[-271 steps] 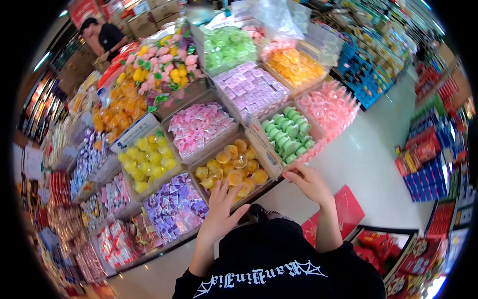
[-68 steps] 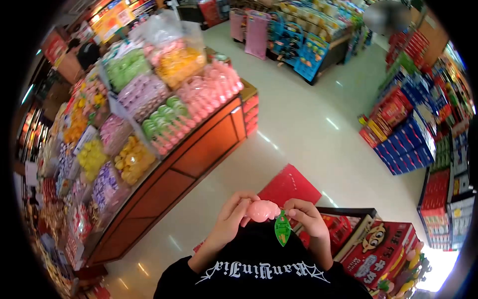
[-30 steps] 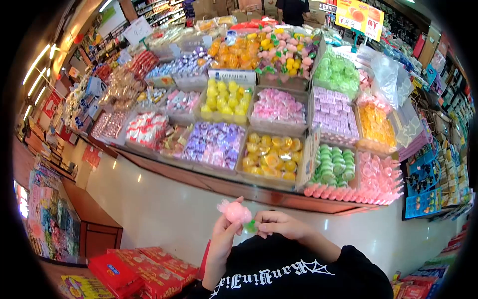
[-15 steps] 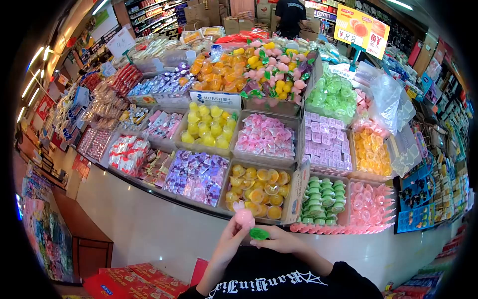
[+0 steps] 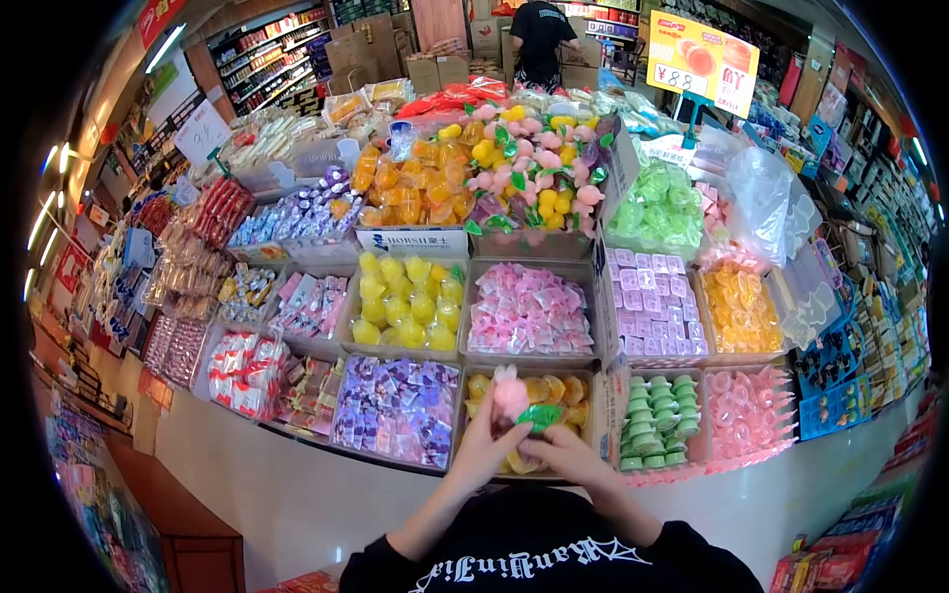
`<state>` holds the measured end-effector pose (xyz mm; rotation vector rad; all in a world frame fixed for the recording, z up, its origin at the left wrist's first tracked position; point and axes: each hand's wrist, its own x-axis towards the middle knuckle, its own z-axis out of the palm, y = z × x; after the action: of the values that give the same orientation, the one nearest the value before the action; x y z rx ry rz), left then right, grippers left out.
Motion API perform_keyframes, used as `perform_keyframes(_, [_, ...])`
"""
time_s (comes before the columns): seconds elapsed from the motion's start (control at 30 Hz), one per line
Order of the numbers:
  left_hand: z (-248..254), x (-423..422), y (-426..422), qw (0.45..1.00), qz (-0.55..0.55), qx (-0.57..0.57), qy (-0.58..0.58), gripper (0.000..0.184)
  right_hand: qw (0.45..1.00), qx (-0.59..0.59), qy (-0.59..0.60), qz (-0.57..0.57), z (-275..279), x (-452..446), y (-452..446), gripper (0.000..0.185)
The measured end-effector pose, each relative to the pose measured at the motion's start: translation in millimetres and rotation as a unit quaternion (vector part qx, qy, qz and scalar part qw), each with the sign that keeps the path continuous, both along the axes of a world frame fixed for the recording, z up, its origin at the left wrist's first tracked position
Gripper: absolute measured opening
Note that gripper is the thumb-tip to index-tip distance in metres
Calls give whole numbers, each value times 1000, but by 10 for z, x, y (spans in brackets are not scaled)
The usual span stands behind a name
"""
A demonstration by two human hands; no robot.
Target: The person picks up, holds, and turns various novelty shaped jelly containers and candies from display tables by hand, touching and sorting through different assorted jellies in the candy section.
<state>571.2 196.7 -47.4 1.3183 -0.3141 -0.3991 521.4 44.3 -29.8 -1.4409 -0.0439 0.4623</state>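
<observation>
A pink rounded candy piece (image 5: pixel 510 394) with a small tuft on top is held in my left hand (image 5: pixel 481 444), its fingers wrapped round the piece. My right hand (image 5: pixel 565 455) pinches the green leaf-shaped tag (image 5: pixel 540 417) that hangs beside it. Both hands are close together over the front bin of yellow jelly cups (image 5: pixel 577 393). To their left lies a bin of purple packets (image 5: pixel 395 410); to their right are stacked green cups (image 5: pixel 659 415). Behind them is a bin of pink packets (image 5: pixel 530 308).
More bins hold yellow round sweets (image 5: pixel 407 301), lilac cups (image 5: pixel 653 296) and pink cups (image 5: pixel 743 410). Pink and yellow fruit-shaped pieces (image 5: pixel 544 173) are heaped farther back. A yellow price sign (image 5: pixel 702 61) stands behind at right. A person in black (image 5: pixel 541 44) is at the back.
Both hands, with the pink piece and leaf tag, have moved forward from the counter's front edge to above the yellow jelly cups. The view has moved closer to the bins.
</observation>
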Motion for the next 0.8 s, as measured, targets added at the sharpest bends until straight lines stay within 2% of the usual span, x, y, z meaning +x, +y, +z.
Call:
perform_keyframes(0.07, [215, 278, -31, 1000, -24, 15, 6, 80, 999, 21, -36, -26, -48, 215, 36, 21])
perform_keyframes(0.13, [364, 572, -124, 998, -54, 2, -42, 77, 986, 51, -65, -147, 230, 505, 62, 19])
perform_keyframes(0.2, [476, 857, -284, 997, -62, -19, -34, 72, 978, 87, -137, -129, 260, 888, -46, 19])
perform_keyframes(0.23, [537, 999, -363, 997, -69, -39, -25, 67, 969, 124, -125, -173, 438, 1027, -12, 18])
perform_keyframes(0.27, [550, 1165, -431, 996, -70, -38, -30, 67, 968, 126, -129, -173, 415, 1238, -78, 18])
perform_keyframes(0.33, [513, 1549, -585, 999, -51, -3, -20, 59, 969, 43, -167, -176, 207, 1762, -267, 17])
perform_keyframes(0.37, [538, 1715, -684, 999, -33, -15, -27, 52, 968, 43, -173, -175, 177, 2003, -294, 17])
perform_keyframes(0.43, [512, 2197, -887, 999, -19, 5, -35, 52, 944, 105, -176, -258, 143, 2501, -343, 18])
perform_keyframes(0.47, [486, 2470, -998, 999, -6, 24, -37, 53, 943, 105, -182, -258, 101, 2783, -444, 18])
perform_keyframes(0.53, [583, 2982, -1225, 998, -8, 38, -55, 53, 942, 11, -202, -269, 104, 3314, -678, 21])
perform_keyframes(0.6, [758, 3400, -1367, 995, -76, 58, -4, 49, 942, -27, -184, -280, 257, 3743, -890, 24])
perform_keyframes(0.67, [769, 3839, -1586, 994, -45, 56, -82, 48, 927, -138, -213, -276, 377, 4209, -1144, 27])
perform_keyframes(0.7, [774, 4028, -1677, 992, -34, 55, -107, 48, 910, -124, -252, -305, 372, 4452, -1240, 27])
perform_keyframes(0.73, [794, 4137, -1729, 997, -32, 36, -66, 48, 891, -109, -289, -332, 356, 4644, -1311, 29])
perform_keyframes(0.8, [676, 4289, -1815, 999, -29, 19, -19, 48, 905, -142, -230, -328, 294, 4887, -1532, 30])
